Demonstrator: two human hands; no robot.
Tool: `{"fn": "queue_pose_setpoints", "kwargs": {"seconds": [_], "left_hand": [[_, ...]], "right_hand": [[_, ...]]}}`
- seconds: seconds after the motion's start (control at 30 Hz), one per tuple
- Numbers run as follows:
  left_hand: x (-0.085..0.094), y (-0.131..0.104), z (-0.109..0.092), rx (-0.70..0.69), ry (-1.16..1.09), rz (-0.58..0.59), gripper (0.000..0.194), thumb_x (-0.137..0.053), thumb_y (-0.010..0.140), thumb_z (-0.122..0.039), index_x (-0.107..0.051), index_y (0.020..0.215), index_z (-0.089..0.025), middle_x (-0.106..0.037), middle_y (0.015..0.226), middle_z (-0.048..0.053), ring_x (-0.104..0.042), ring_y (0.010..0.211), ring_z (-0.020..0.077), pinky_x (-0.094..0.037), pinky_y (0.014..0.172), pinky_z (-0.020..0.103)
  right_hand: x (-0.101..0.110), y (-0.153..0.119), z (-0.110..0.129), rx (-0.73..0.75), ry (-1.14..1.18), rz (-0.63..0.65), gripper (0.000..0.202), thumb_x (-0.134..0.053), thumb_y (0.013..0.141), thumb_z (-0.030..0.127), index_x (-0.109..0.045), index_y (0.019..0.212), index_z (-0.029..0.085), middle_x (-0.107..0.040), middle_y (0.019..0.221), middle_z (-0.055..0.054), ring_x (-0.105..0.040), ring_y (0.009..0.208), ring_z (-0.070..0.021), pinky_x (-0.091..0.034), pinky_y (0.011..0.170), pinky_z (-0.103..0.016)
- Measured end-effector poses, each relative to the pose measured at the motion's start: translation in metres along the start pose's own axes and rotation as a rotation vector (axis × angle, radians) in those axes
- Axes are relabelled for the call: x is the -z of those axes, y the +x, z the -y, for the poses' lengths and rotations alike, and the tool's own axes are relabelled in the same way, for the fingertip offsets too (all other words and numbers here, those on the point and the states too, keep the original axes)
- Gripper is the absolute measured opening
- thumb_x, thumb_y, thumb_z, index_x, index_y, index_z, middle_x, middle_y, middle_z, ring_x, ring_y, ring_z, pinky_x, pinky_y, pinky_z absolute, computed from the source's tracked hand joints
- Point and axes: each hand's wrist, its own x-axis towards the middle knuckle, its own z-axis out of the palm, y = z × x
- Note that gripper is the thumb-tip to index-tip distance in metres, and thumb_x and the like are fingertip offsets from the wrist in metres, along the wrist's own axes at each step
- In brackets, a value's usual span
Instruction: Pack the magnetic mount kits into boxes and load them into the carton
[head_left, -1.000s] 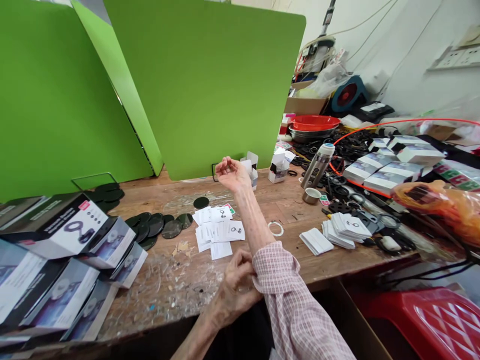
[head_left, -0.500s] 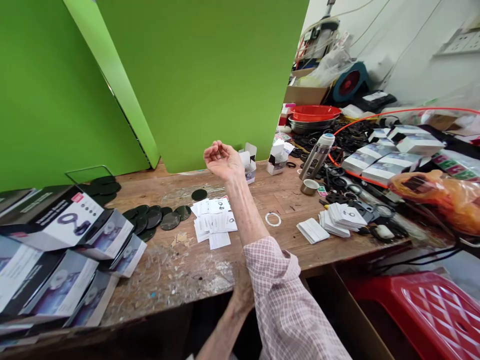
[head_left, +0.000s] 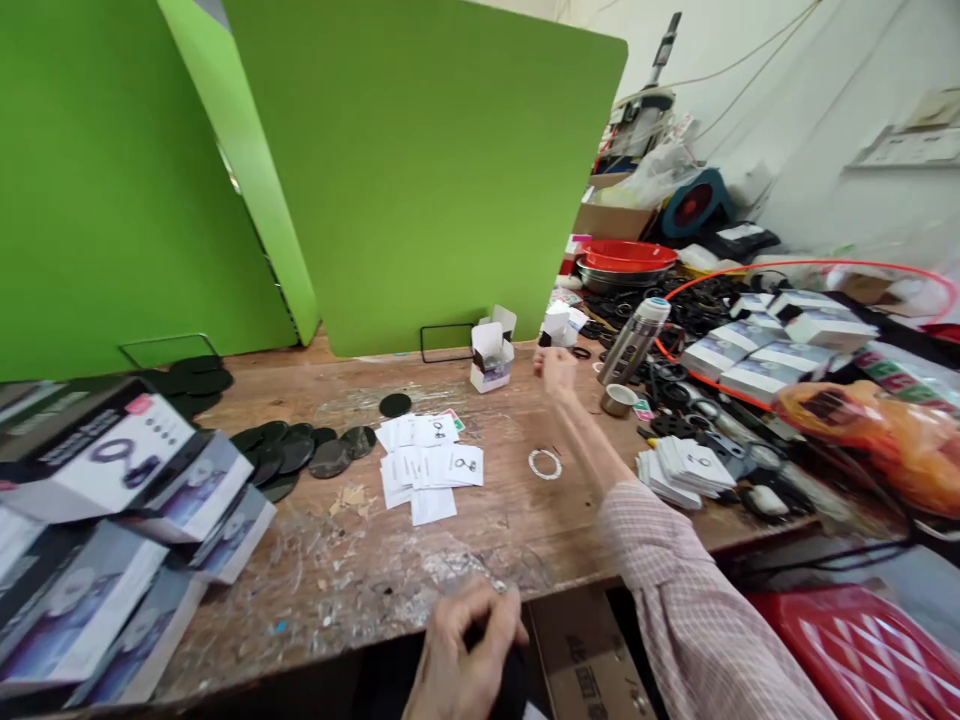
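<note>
My right hand (head_left: 556, 370) reaches over the bench beside an open white box (head_left: 559, 325), its fingers curled in. Whether it touches that box I cannot make out, and whatever the fingers may hold is hidden. My left hand (head_left: 469, 645) is low at the bench's front edge, slightly blurred. Its fingers are bent and the thumb lies close to them; nothing shows clearly in it. Another small box (head_left: 491, 362) with raised flaps stands left of my right hand. White printed leaflets (head_left: 431, 465) lie overlapping in mid-bench, with a white ring (head_left: 545, 464) to their right.
Dark round discs (head_left: 289, 450) lie left of the leaflets, behind stacked printed boxes (head_left: 142, 450). A steel flask (head_left: 637, 335), its cup (head_left: 619, 400) and more leaflets (head_left: 686, 468) are at right. Green panels (head_left: 420, 180) stand behind. A red stool (head_left: 847, 640) is at lower right.
My right hand has moved right and down, from in front of the left open box to beside the right one. My left hand has come up into clear view from under my arm.
</note>
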Motion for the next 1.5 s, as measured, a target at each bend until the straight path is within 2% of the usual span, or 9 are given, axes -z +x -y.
{"fn": "queue_pose_setpoints", "kwargs": {"seconds": [0.1, 0.23, 0.4, 0.57, 0.7, 0.87, 1.23, 1.37, 1.5], "left_hand": [[-0.014, 0.03, -0.031, -0.148, 0.089, -0.103, 0.036, -0.044, 0.092, -0.039, -0.058, 0.065, -0.019, -0.055, 0.069, 0.001, -0.053, 0.067, 0.0135, -0.041, 0.068, 0.027], [-0.042, 0.067, -0.07, -0.38, 0.295, -0.07, 0.024, -0.045, 0.094, -0.032, -0.062, 0.081, -0.02, -0.059, 0.084, 0.002, -0.054, 0.085, 0.0175, -0.04, 0.082, 0.034], [-0.063, 0.083, -0.086, -0.356, 0.487, 0.041, 0.019, -0.063, 0.082, -0.04, -0.061, 0.083, -0.021, -0.057, 0.09, 0.002, -0.052, 0.094, 0.021, -0.038, 0.089, 0.039], [-0.065, 0.082, -0.099, -0.303, 0.484, 0.106, 0.007, -0.064, 0.08, -0.026, -0.059, 0.08, -0.022, -0.057, 0.09, 0.001, -0.053, 0.096, 0.0198, -0.038, 0.089, 0.038], [-0.063, 0.09, -0.106, -0.344, 0.517, 0.078, 0.006, -0.056, 0.082, -0.018, -0.057, 0.078, -0.022, -0.06, 0.087, 0.0, -0.055, 0.088, 0.0182, -0.038, 0.087, 0.037], [-0.063, 0.086, -0.096, -0.34, 0.482, -0.14, 0.011, -0.049, 0.084, -0.013, -0.055, 0.08, -0.021, -0.062, 0.084, 0.002, -0.057, 0.081, 0.0178, -0.04, 0.078, 0.034], [-0.067, 0.085, -0.083, -0.145, 0.224, -0.021, 0.021, -0.061, 0.08, -0.039, -0.051, 0.088, -0.022, -0.058, 0.082, 0.0, -0.054, 0.077, 0.0179, -0.041, 0.069, 0.031], [-0.076, 0.087, -0.086, -0.267, 0.272, -0.075, 0.012, -0.058, 0.08, -0.021, -0.048, 0.072, -0.021, -0.056, 0.075, -0.001, -0.053, 0.071, 0.0152, -0.041, 0.068, 0.029], [-0.09, 0.078, -0.094, -0.62, 0.448, -0.155, 0.015, -0.048, 0.083, -0.008, -0.05, 0.074, -0.02, -0.059, 0.08, 0.002, -0.053, 0.075, 0.0167, -0.043, 0.072, 0.032]], "right_hand": [[-0.009, -0.016, -0.026, 0.182, -0.37, 0.107, 0.017, -0.055, 0.093, 0.024, -0.057, 0.078, 0.014, -0.056, 0.078, 0.001, -0.051, 0.067, -0.0101, -0.047, 0.066, -0.026], [-0.038, -0.042, -0.041, 0.43, -0.752, 0.354, 0.01, -0.053, 0.092, 0.017, -0.058, 0.084, 0.014, -0.058, 0.084, -0.001, -0.054, 0.076, -0.0129, -0.047, 0.074, -0.03], [-0.055, -0.059, -0.037, 0.692, -1.081, 0.603, 0.016, -0.058, 0.092, 0.028, -0.061, 0.098, 0.014, -0.061, 0.103, -0.004, -0.059, 0.097, -0.0186, -0.049, 0.088, -0.041], [-0.051, -0.057, -0.036, 0.812, -1.306, 0.666, 0.02, -0.057, 0.093, 0.03, -0.061, 0.104, 0.013, -0.062, 0.105, -0.006, -0.06, 0.098, -0.0192, -0.051, 0.087, -0.041], [-0.046, -0.052, -0.03, 0.879, -1.407, 0.692, 0.021, -0.057, 0.093, 0.03, -0.06, 0.106, 0.013, -0.062, 0.105, -0.006, -0.061, 0.096, -0.0184, -0.052, 0.084, -0.039], [-0.044, -0.048, -0.022, 0.917, -1.482, 0.701, 0.022, -0.057, 0.094, 0.03, -0.06, 0.108, 0.013, -0.062, 0.107, -0.006, -0.061, 0.095, -0.0181, -0.053, 0.083, -0.038], [-0.046, -0.045, -0.035, 1.005, -1.522, 0.766, 0.02, -0.055, 0.094, 0.028, -0.059, 0.107, 0.013, -0.061, 0.107, -0.006, -0.059, 0.096, -0.0182, -0.051, 0.083, -0.037], [-0.042, -0.039, -0.041, 0.995, -1.511, 0.776, 0.017, -0.052, 0.094, 0.023, -0.059, 0.106, 0.012, -0.061, 0.106, -0.006, -0.059, 0.096, -0.0186, -0.047, 0.089, -0.04], [-0.04, -0.036, -0.05, 0.948, -1.475, 0.782, 0.018, -0.053, 0.094, 0.025, -0.058, 0.107, 0.013, -0.06, 0.107, -0.006, -0.058, 0.097, -0.019, -0.046, 0.091, -0.042]]}}
